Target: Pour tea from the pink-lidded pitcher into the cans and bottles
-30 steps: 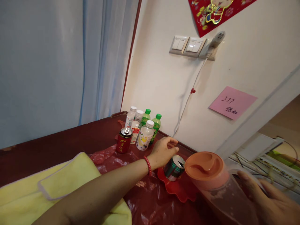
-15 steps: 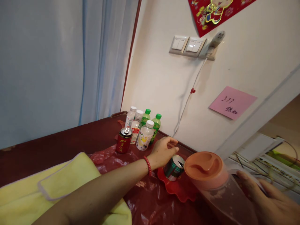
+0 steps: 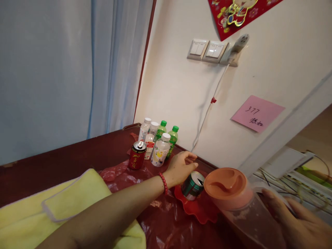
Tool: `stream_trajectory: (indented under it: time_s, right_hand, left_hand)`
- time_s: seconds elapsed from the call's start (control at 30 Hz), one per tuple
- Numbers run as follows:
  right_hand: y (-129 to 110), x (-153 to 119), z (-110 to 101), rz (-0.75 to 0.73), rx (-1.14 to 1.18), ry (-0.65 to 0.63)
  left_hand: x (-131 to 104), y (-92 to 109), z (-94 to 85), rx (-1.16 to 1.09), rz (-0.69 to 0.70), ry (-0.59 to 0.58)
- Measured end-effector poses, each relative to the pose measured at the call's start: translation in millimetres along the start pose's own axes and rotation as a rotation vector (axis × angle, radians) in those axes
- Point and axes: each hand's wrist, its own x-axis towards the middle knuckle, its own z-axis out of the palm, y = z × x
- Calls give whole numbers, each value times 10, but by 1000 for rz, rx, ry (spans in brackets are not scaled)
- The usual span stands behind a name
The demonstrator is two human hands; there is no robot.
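Observation:
My left hand [image 3: 181, 167], a red bead bracelet at its wrist, hovers by the green can [image 3: 192, 186], fingers apart and holding nothing. That can has an opened top and stands in a red wavy-edged dish [image 3: 198, 210]. At the right, my right hand [image 3: 293, 214] is wrapped round the handle of a clear pitcher [image 3: 254, 221] with an orange lid [image 3: 225, 183]. The pitcher is tilted, its lid end close beside the can. Its lower part is cut off by the frame's bottom edge.
A red can [image 3: 137, 155], clear bottles with white caps [image 3: 160, 150] and green-capped bottles [image 3: 173, 138] stand near the wall. Red plastic film [image 3: 166, 221] covers part of the dark red table [image 3: 64, 155]. A yellow cloth [image 3: 77, 200] lies at the left.

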Motion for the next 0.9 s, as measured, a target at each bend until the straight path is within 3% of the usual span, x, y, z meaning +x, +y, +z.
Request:
stream_trajectory:
  time_s: [0.6,0.9]
  right_hand:
    - [-33,-6,-19,28,48,34]
    - [-25,-11,13,-44,50,57]
  left_hand:
    - [3,-14,-5,-2,9,0]
    - [16,-43,-1,3,15,4]
